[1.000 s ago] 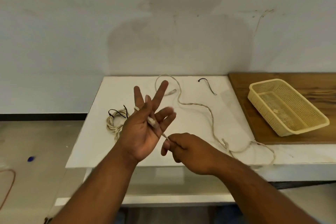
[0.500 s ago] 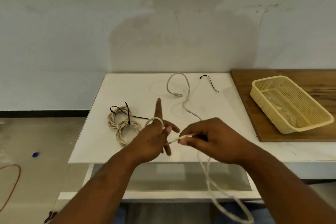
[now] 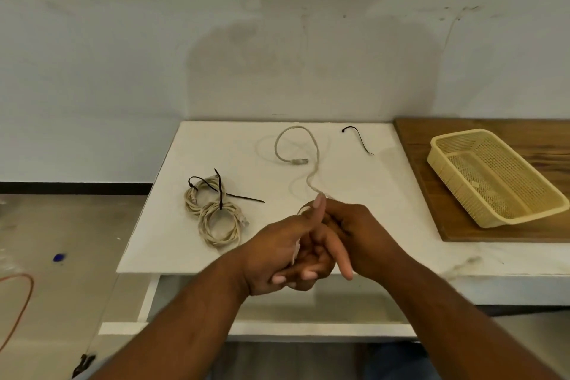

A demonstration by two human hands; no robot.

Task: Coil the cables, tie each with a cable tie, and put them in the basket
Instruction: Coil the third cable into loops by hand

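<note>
A loose beige cable (image 3: 311, 160) loops across the white table (image 3: 172, 237) and runs down into my two hands, which meet over the table's front edge. My left hand (image 3: 277, 253) has the cable wrapped around its fingers, thumb up. My right hand (image 3: 361, 241) pinches the cable right against the left one. Two coiled beige cables (image 3: 212, 213), each bound by a black cable tie, lie at the table's left. A spare black cable tie (image 3: 357, 139) lies at the back. The yellow basket (image 3: 499, 176) stands empty on the right.
The basket rests on a brown wooden board (image 3: 410, 145) at the table's right. A wall rises directly behind the table. An orange cord (image 3: 18, 302) and a small blue object (image 3: 58, 257) lie on the floor at the left.
My right hand has carried the cable in to the left hand and the two now touch. The cable's hanging slack has been drawn up and its far loop has shifted.
</note>
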